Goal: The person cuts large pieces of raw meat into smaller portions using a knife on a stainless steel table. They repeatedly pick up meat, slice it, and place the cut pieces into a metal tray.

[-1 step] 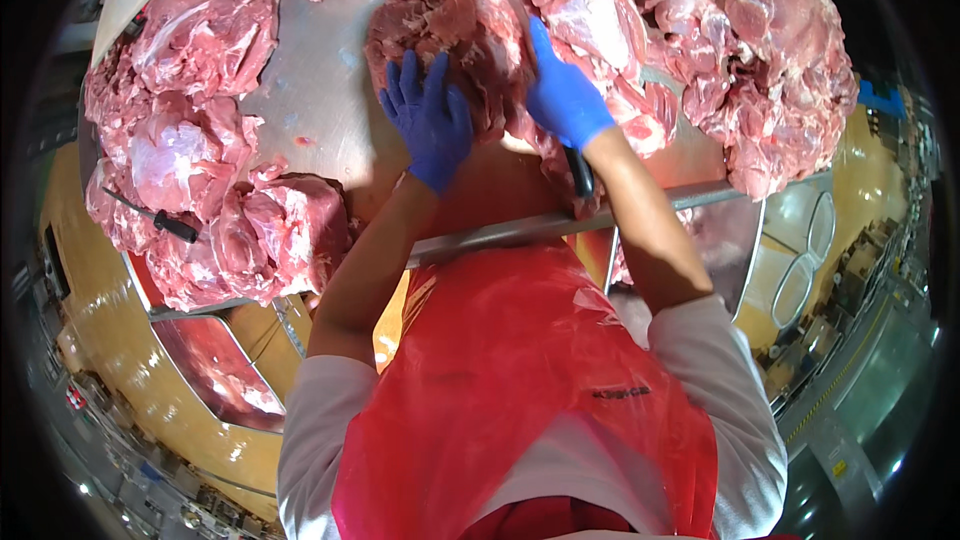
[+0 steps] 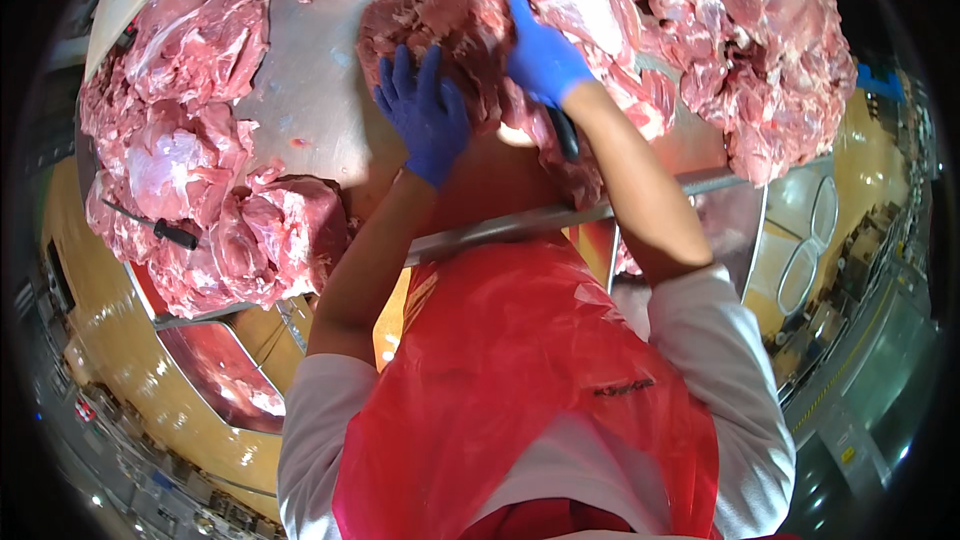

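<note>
A large slab of raw red meat (image 2: 425, 5) lies at the far middle of the metal table (image 2: 310, 70). Flat against its near side rests my left hand (image 2: 428, 120), blue-gloved, with the fingers spread. My right hand (image 2: 548, 58), in a blue glove too, is closed around a knife at the slab's right edge. The knife's black handle (image 2: 564, 133) sticks out below the fist, and its blade cannot be made out. A pale, fatty piece of meat (image 2: 590, 5) lies just beyond the right hand.
Meat pieces (image 2: 175, 155) crowd the table's left side, with a dark-handled tool (image 2: 175, 233) on them. A big meat pile (image 2: 765, 60) fills the right. Below the table's metal front edge (image 2: 510, 232) stands a metal bin (image 2: 225, 370). A white board (image 2: 125, 0) is at far left.
My right hand has shifted slightly left and away from me with the knife, along the slab's right edge. The left hand stays nearly in place on the meat.
</note>
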Motion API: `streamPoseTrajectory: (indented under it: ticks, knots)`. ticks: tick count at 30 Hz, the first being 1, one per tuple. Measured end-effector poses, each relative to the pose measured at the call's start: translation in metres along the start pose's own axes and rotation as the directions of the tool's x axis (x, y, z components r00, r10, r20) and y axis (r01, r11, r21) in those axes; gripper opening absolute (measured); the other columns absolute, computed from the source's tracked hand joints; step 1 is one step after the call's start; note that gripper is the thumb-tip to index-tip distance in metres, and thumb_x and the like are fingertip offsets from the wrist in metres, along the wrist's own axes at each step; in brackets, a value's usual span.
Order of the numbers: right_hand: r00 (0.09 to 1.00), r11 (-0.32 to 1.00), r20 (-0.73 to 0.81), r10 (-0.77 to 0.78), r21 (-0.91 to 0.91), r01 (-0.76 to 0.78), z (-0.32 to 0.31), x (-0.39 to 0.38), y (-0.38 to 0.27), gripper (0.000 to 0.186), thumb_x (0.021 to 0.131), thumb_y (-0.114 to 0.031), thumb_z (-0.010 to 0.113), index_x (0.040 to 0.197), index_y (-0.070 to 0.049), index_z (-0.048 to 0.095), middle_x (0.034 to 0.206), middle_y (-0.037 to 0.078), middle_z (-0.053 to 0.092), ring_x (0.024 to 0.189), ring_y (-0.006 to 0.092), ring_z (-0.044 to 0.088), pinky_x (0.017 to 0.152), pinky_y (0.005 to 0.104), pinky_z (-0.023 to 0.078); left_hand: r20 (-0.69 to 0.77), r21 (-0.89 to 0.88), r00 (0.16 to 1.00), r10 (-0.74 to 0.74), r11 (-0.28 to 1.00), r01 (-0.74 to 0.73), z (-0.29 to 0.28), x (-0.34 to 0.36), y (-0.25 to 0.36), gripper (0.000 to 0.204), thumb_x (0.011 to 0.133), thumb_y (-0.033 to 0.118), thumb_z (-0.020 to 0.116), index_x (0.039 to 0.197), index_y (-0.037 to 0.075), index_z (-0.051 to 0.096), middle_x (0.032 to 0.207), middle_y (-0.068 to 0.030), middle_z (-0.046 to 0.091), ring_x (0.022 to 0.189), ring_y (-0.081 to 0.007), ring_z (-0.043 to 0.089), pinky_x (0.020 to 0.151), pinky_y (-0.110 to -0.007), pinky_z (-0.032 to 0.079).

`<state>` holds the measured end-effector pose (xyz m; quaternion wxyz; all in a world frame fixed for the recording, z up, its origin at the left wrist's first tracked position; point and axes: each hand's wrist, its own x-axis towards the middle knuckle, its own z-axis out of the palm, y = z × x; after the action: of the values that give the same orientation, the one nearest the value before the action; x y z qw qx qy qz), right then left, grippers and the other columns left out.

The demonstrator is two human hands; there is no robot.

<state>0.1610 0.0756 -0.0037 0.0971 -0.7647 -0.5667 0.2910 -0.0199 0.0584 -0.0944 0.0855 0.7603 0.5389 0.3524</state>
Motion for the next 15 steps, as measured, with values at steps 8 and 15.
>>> streamPoseTrajectory:
  ticks: [8, 15]
  knots:
    - [0.999, 0.999, 0.032, 0.044, -0.009, -0.043, 0.032, -0.072, 0.023, 0.106, 0.079, -0.018, 0.075, 0.159, -0.017, 0.005, 0.101, 0.03, 0.067, 0.089, 0.0464, 0.067, 0.077, 0.0536, 0.053, 0.094, -0.07, 0.995, -0.026, 0.997, 0.033, 0.0, -0.011, -0.01, 0.047, 0.093, 0.03, 0.054, 0.138, 0.021, 0.058, 0.149, -0.0206, 0.042, 0.142, -0.0448, 0.03, 0.115, -0.061, 0.017]
    - [0.989, 0.996, -0.145, -0.024, 0.083, 0.037, 0.066, -0.058, 0.058, 0.085, 0.09, -0.008, 0.056, 0.16, -0.019, 0.009, 0.091, 0.031, 0.067, 0.079, 0.0462, 0.066, 0.069, 0.0529, 0.051, 0.063, -0.114, 0.998, 0.004, 0.994, 0.003, 0.012, -0.005, 0.008, 0.051, 0.093, 0.032, 0.054, 0.142, 0.02, 0.054, 0.153, -0.0211, 0.038, 0.143, -0.0475, 0.027, 0.115, -0.062, 0.016]
